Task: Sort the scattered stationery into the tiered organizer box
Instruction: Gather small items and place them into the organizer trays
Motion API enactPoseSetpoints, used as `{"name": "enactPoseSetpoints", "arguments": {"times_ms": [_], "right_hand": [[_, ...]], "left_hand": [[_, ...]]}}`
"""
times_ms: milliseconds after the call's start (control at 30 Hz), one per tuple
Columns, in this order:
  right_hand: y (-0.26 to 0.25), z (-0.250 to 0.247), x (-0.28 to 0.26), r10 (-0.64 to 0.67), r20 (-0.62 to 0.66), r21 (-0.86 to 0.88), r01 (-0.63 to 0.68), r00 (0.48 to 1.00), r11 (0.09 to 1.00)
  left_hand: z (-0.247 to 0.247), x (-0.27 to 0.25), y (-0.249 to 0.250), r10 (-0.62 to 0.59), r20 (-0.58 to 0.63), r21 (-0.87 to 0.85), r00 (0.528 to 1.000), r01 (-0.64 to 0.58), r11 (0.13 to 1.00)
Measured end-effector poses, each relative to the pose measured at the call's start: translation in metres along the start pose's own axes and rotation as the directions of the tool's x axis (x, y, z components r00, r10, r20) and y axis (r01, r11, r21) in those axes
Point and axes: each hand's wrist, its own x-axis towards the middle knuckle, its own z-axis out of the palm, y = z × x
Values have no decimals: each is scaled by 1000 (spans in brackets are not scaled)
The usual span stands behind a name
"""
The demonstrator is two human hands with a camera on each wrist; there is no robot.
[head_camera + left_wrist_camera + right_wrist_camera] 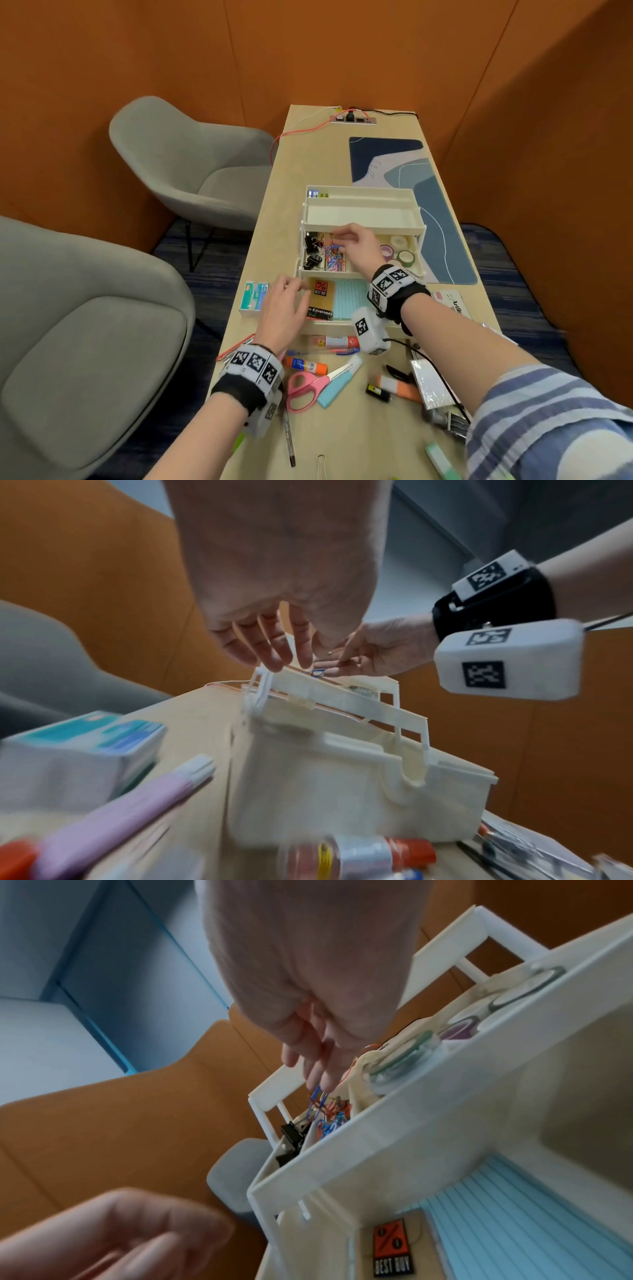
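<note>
The right hand (356, 245) pinches a blue paper clip (316, 1096) over the colored clips in the middle tier of the white organizer box (363, 219) at mid-counter (342, 438), while the left hand (284, 308), fingers loosely spread, holds nothing and touches the box's left edge.

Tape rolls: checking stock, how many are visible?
3, all in the organizer's middle tier, right end: cream behind, purple left, green in front. The right hand may hide more.

Even indoor light, blurred wrist views
</note>
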Motion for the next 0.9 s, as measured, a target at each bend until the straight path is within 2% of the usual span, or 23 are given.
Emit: {"name": "enactPoseSetpoints", "arguments": {"times_ms": [100, 167, 300, 367, 433, 533, 600, 667, 800, 900], "right_hand": [[-7, -5, -8, -34, 3, 88, 33, 999, 996], [-12, -11, -15, -52, -23, 82, 54, 998, 995], [-5, -26, -35, -98, -137, -69, 89, 986, 994], [4, -32, -44, -116, -159, -200, 83, 980, 976], [12, -35, -47, -138, -136, -387, 75, 981, 919], [15, -32, -42, -160, -22, -676, 103, 987, 730], [12, -26, -36, -135, 43, -798, 115, 990, 592], [8, -17, -30, -93, 81, -860, 117, 992, 497], [5, -6, -23, 11, 77, -872, 62, 997, 485], [5, -4, -21, 7, 82, -896, 71, 997, 438]], "left_hand": [[5, 30, 11, 82, 9, 103, 997, -83, 991], [8, 49, 18, 107, 35, 190, 994, -111, 975], [14, 74, 29, 82, 130, 362, 988, -125, 924], [18, 80, 31, 62, 158, 427, 985, -125, 896], [21, 84, 32, 46, 161, 471, 986, -118, 874], [24, 85, 35, 72, 147, 501, 987, -137, 854], [24, 85, 36, 100, 133, 504, 986, -154, 850], [24, 85, 36, 101, 136, 493, 986, -155, 856], [22, 87, 29, 101, 186, 439, 977, -174, 882], [18, 90, 25, 118, 199, 406, 973, -191, 894]]}}
